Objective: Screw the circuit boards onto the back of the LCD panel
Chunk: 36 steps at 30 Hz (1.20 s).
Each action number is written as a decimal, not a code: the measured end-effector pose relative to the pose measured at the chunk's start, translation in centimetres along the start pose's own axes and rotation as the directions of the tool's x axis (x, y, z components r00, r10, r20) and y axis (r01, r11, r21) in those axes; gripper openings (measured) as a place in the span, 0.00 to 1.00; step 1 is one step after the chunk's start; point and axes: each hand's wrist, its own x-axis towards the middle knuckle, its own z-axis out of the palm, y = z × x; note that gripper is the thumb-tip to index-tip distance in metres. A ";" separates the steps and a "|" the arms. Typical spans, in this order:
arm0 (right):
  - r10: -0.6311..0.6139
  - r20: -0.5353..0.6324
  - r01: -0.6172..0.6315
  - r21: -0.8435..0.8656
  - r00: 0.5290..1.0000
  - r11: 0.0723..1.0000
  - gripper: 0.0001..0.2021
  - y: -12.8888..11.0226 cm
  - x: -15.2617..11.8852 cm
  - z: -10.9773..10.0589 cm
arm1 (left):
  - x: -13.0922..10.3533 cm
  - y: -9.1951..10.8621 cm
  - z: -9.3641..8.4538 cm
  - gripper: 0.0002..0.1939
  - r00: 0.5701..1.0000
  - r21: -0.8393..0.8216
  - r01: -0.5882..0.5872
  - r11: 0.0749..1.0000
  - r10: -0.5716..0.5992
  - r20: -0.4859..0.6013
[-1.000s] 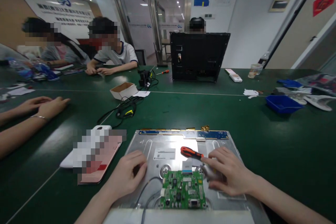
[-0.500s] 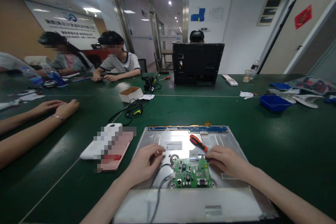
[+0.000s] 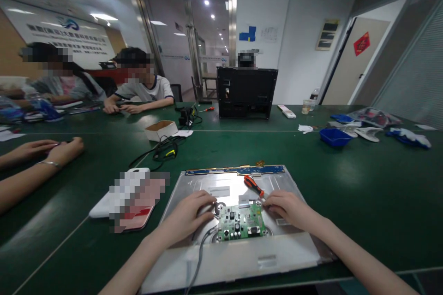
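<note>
A green circuit board lies on the metal back of a display panel, with a grey cable running from its left side toward me. My left hand is at the board's upper left corner, thumb and fingers apart and holding nothing. At the opposite side, my right hand has bent, loosely spread fingers beside the upper right corner. Its fingertips are close to the shaft of an orange and black screwdriver, which lies on the panel; exact contact is hard to see.
Left of the panel are a white device and a pink phone, partly blurred. Behind lie black cables and a small open box. A black monitor housing stands farther back, a blue tray to the right. Another person's hands are at left.
The camera view has turned to the right, so everything appears shifted left. My left fingertips have come closer to the circuit board's edge. My right hand stays at the board's upper right corner.
</note>
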 end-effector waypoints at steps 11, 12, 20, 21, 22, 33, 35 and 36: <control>0.159 0.053 -0.151 -0.129 0.986 0.980 0.08 -1.1 0.0 -0.8 | 0.4 -0.2 0.2 0.11 0.999 0.011 -0.042 0.999 0.042 0.022; 0.161 0.062 -0.151 -0.141 0.985 0.978 0.07 -1.2 0.0 -0.8 | 0.6 -0.2 0.1 0.10 0.998 0.031 -0.046 0.998 0.045 0.033; 0.056 0.026 -0.051 -0.142 0.998 0.989 0.08 -2.8 5.2 -1.1 | 4.6 -0.6 0.4 0.09 1.000 0.171 0.019 0.985 -0.019 0.000; 0.026 0.032 -0.021 -0.132 0.999 0.991 0.09 -3.2 6.7 -0.9 | 5.1 -0.7 0.5 0.08 1.000 0.170 0.021 0.985 -0.021 0.000; -0.001 0.042 0.006 -0.126 0.999 0.992 0.08 -3.5 8.3 -0.5 | 5.6 -0.7 0.6 0.08 1.000 0.166 0.021 0.986 -0.021 0.001; -0.174 0.078 0.180 -0.078 0.982 0.981 0.07 -4.6 13.5 2.7 | 0.4 0.0 -1.8 0.08 1.000 0.062 -0.001 0.998 0.000 0.025; -0.152 0.036 0.154 -0.084 0.988 0.984 0.10 -4.2 12.4 2.0 | -0.8 0.6 -2.1 0.08 0.995 0.005 -0.018 1.000 0.017 0.095; -0.137 0.017 0.137 -0.088 0.990 0.987 0.10 -3.9 11.8 1.7 | -1.1 0.8 -2.2 0.08 0.992 -0.014 -0.015 1.000 0.017 0.126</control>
